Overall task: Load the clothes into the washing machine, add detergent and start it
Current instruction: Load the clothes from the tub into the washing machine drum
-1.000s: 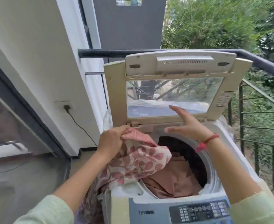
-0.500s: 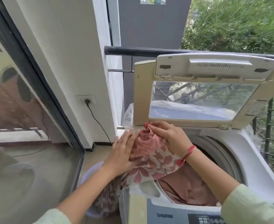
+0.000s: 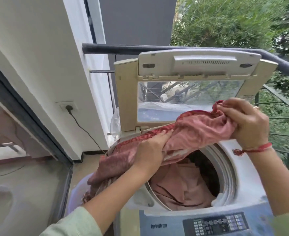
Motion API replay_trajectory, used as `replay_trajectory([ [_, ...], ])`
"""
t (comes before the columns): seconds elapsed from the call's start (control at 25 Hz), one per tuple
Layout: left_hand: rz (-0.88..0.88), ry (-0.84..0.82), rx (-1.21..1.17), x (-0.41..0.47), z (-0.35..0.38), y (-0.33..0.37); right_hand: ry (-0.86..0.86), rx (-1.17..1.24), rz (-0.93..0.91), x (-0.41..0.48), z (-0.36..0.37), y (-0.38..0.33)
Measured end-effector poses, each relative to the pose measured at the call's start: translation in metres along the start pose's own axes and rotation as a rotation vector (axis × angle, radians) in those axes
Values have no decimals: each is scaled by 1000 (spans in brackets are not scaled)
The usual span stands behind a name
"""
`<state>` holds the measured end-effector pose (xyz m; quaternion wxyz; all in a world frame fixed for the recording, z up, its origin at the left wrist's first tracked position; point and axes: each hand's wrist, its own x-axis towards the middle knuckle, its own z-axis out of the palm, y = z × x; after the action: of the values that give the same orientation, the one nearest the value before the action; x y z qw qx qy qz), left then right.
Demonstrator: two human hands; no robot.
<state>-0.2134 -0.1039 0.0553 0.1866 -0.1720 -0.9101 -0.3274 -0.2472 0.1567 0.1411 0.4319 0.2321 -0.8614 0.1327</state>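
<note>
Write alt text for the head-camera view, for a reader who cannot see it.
The left hand and right hand hold a red patterned cloth stretched above the open drum of a top-loading washer, where pinkish clothes lie. The lid stands raised behind. The cloth's far end trails down the washer's left side toward a pale tub.

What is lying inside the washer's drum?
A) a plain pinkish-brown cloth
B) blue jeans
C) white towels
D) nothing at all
A: a plain pinkish-brown cloth lies in the drum, under the red patterned cloth gripped by the left hand and the right hand.
</note>
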Motion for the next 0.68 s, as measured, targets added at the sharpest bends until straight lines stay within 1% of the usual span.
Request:
replay_trajectory([
  [0.04, 13, -15, 9, 10, 6, 12, 12, -3, 88, -3, -7, 8],
  [0.08, -4, -98, 29, 16, 16, 18, -7, -38, 161, -13, -5, 16],
  [0.12, -51, -252, 70, 17, 29, 18, -97, -84, 233, -30, 6, 25],
  [0.16, -101, -464, 137, 13, 41, 12, -286, -108, 330, -49, 22, 31],
  [0.2, -135, -656, 205, 4, 52, 3, -613, -105, 439, -72, 42, 35],
  [0.24, -143, -756, 246, -7, 56, -7, -995, -91, 489, -92, 59, 32],
  [0.28, -146, -751, 242, -17, 55, -19, -1301, -50, 494, -109, 74, 27],
  [0.32, -161, -663, 207, -24, 45, -31, -1463, 11, 485, -116, 87, 20],
  [0.36, -193, -538, 157, -31, 30, -47, -1501, 95, 491, -114, 99, 5],
  [0.4, -236, -402, 122, -41, 12, -67, -1447, 201, 482, -105, 110, -14],
  [0.44, -295, -292, 122, -53, -7, -90, -1337, 297, 436, -91, 121, -41],
  [0.48, -369, -222, 150, -69, -25, -116, -1195, 392, 378, -73, 132, -73],
  [0.52, -455, -202, 200, -87, -41, -144, -1073, 464, 307, -56, 147, -108],
  [0.56, -565, -228, 231, -106, -55, -169, -1010, 480, 217, -38, 164, -145],
  [0.6, -671, -287, 250, -125, -61, -186, -1038, 414, 137, -25, 180, -178],
  [0.64, -756, -341, 268, -145, -68, -200, -1157, 294, 52, -17, 200, -213],
  [0.68, -803, -390, 279, -164, -72, -209, -1292, 134, -36, -14, 218, -244],
])
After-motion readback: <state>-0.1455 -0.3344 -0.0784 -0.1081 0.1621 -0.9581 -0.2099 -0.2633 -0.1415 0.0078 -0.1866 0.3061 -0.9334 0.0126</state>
